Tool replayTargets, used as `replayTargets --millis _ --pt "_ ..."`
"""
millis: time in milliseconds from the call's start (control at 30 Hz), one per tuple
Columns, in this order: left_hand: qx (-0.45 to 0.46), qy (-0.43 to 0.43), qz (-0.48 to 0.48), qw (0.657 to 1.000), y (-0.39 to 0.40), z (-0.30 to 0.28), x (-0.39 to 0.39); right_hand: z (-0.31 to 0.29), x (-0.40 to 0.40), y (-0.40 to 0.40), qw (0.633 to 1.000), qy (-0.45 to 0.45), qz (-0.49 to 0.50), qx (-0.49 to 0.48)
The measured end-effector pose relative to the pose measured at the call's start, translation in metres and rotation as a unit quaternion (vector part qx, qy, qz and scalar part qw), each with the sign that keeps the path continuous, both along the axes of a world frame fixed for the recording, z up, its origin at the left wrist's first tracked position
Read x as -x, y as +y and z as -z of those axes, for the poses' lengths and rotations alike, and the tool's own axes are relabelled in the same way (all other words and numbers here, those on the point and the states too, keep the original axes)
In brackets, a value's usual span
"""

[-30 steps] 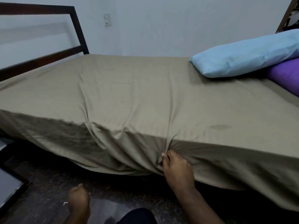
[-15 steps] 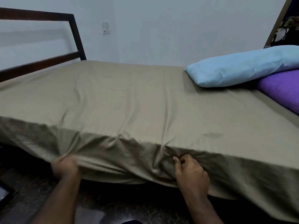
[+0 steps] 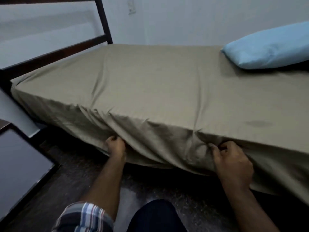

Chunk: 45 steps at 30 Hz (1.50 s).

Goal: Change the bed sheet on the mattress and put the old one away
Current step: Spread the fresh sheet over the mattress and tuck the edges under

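Sheet [image 3: 167, 84] olive-khaki; pillow [image 3: 270, 47] light blue; sleeve [image 3: 83, 216] plaid, apparently blue-white-red; bed frame [image 3: 55, 52] dark brown.

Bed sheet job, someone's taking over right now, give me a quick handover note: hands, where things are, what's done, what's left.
Left hand: grips the olive bed sheet at the near side edge.
Right hand: grips the same hanging edge, further toward the pillow end.
Sheet covers the whole mattress top; near edge is bunched, hanging loose between the hands.
Blue pillow lies on the sheet at far right.
Done: near edge in hand.
Left: clear the pillow, take the sheet off, put it away, fit a fresh one; none in view.
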<state>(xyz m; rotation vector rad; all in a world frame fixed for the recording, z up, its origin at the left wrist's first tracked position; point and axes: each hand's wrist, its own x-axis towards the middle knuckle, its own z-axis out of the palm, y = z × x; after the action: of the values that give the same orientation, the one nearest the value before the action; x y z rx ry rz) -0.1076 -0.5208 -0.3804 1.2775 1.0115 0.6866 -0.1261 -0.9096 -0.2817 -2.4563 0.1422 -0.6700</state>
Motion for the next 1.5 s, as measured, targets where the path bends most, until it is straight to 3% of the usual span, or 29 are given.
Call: replayTargets --millis 167,333,433,500,567,633,700,833,900,967,1067,1133,1233,1367,1400,1500 --pt "0.013 0.054 0.003 0.998 -0.018 -0.026 0.026 0.014 0.000 -0.005 0.997 -0.058 -0.024 0.046" --pt "-0.009 0.104 -0.061 0.993 0.000 -0.005 0.055 0.024 0.008 -0.008 0.996 -0.053 -0.065 0.029" --pt "-0.036 0.108 -0.126 0.985 -0.051 -0.039 0.039 0.023 0.018 -0.015 0.994 -0.032 -0.075 -0.072" --pt "-0.099 0.036 -0.068 0.992 -0.125 -0.073 0.036 0.023 0.023 -0.027 0.980 -0.033 -0.020 -0.194" --pt "-0.146 -0.022 0.100 0.984 -0.207 -0.089 0.041 0.026 0.023 -0.046 0.929 -0.028 0.062 -0.364" --pt "-0.118 -0.063 0.278 0.951 -0.285 -0.104 0.050 0.028 0.017 -0.073 0.825 -0.009 0.155 -0.544" --pt "-0.014 -0.060 0.395 0.917 -0.345 -0.119 0.054 0.030 0.015 -0.098 0.723 0.010 0.212 -0.657" --pt "0.174 0.042 0.521 0.835 -0.411 -0.150 0.043 0.031 0.024 -0.114 0.574 0.020 0.208 -0.792" --pt "0.206 0.067 0.556 0.802 -0.429 -0.156 0.032 0.033 0.022 -0.119 0.531 0.007 0.208 -0.822" --pt "0.189 0.083 0.572 0.794 -0.446 -0.156 0.023 0.035 0.018 -0.130 0.515 -0.013 0.225 -0.827" --pt "0.022 0.114 0.604 0.788 -0.460 -0.131 0.016 0.045 0.016 -0.156 0.519 -0.035 0.292 -0.803" --pt "-0.159 0.147 0.623 0.752 -0.459 -0.105 0.015 0.051 0.014 -0.171 0.535 -0.019 0.304 -0.788" --pt "-0.488 0.179 0.583 0.624 -0.454 -0.071 0.019 0.059 0.007 -0.179 0.547 0.028 0.264 -0.794" --pt "-0.707 0.094 0.556 0.428 -0.451 -0.046 0.024 0.066 0.003 -0.188 0.564 0.062 0.250 -0.785" --pt "-0.732 0.078 0.549 0.396 -0.449 -0.042 0.023 0.068 0.003 -0.191 0.566 0.063 0.250 -0.783" --pt "-0.765 0.048 0.536 0.354 -0.446 -0.036 0.015 0.076 0.008 -0.200 0.574 0.058 0.277 -0.768"
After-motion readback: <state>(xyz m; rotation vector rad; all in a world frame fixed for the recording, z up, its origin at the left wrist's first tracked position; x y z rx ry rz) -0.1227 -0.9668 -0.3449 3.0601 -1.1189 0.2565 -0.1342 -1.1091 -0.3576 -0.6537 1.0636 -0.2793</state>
